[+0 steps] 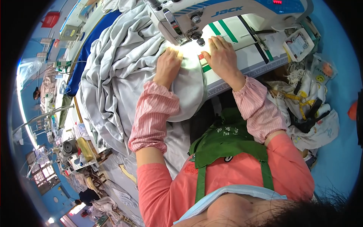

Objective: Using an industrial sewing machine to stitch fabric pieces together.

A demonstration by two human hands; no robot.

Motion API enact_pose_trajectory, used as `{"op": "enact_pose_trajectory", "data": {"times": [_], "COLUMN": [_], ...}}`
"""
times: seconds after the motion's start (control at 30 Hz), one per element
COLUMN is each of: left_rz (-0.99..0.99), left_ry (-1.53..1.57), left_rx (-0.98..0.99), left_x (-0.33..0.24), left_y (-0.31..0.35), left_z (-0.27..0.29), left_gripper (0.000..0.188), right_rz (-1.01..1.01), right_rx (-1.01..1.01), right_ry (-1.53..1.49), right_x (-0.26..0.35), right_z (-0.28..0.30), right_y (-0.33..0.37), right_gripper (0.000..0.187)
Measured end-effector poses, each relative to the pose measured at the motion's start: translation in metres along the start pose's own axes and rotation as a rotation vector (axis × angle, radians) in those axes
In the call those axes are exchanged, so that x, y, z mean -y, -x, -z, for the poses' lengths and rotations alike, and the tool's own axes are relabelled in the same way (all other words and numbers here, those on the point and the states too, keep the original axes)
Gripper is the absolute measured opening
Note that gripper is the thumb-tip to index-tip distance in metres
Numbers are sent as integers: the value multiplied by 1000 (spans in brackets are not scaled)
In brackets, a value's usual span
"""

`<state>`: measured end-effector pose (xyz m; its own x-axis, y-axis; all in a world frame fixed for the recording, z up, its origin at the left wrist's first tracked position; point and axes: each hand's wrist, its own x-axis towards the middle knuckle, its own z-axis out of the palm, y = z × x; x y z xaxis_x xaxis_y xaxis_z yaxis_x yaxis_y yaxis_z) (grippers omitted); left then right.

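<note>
A large piece of light grey fabric [124, 75] lies in folds over the left of the table, its smoother part drooping over the front edge. It runs under the white and blue sewing machine [242, 9], whose lamp glares over the needle area. My left hand [168, 66] lies flat on the fabric left of the needle, its fingertips washed out by the light. Right of the needle, my right hand [222, 58] rests with fingers stretched out on the machine bed, the thumb by the fabric's edge. A small red patch [200, 57] shows beside that thumb.
A ruler strip [245, 70] runs along the table's front edge. At the right stand a white tray of small parts [298, 44] and a heap of thread spools, a yellow tape measure [300, 104] and cloth scraps. Blue cloth [85, 53] lies beyond the grey fabric. More workstations fill the left.
</note>
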<state>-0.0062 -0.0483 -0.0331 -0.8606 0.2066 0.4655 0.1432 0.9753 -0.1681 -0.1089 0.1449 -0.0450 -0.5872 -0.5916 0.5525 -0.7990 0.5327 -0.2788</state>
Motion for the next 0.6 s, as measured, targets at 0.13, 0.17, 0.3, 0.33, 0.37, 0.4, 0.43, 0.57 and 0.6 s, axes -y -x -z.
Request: {"op": "enact_pose_trajectory", "data": {"times": [0.13,0.17,0.3,0.33,0.37,0.4,0.43,0.57,0.6], "left_rz": [61,78,62,61,59,57,59,75,74], "left_ry": [-15,-14,-14,-7,0,-3,5,-5,-5], "left_rx": [162,181,144,148,153,150,135,158,159], "left_x": [6,7,9,9,9,9,9,8,8], "left_y": [2,2,0,0,-1,-1,-2,0,0], "left_z": [-2,-2,-5,-5,-5,-5,-4,-3,-3], "left_gripper": [23,22,21,20,20,20,20,23,23], "right_rz": [85,86,43,26,27,13,0,-21,-25], "right_rx": [-111,-112,-126,-68,-72,-111,-151,-176,-169], "right_ry": [-111,-113,-436,-463,-463,-487,-511,-492,-482], "right_x": [0,0,-1,-1,-1,0,0,4,4], "right_z": [2,1,-4,-4,-5,-8,-9,-12,-12], "right_y": [-6,-10,-32,-36,-37,-38,-38,-38,-39], "right_gripper": [37,37,17,11,11,8,8,8,8]}}
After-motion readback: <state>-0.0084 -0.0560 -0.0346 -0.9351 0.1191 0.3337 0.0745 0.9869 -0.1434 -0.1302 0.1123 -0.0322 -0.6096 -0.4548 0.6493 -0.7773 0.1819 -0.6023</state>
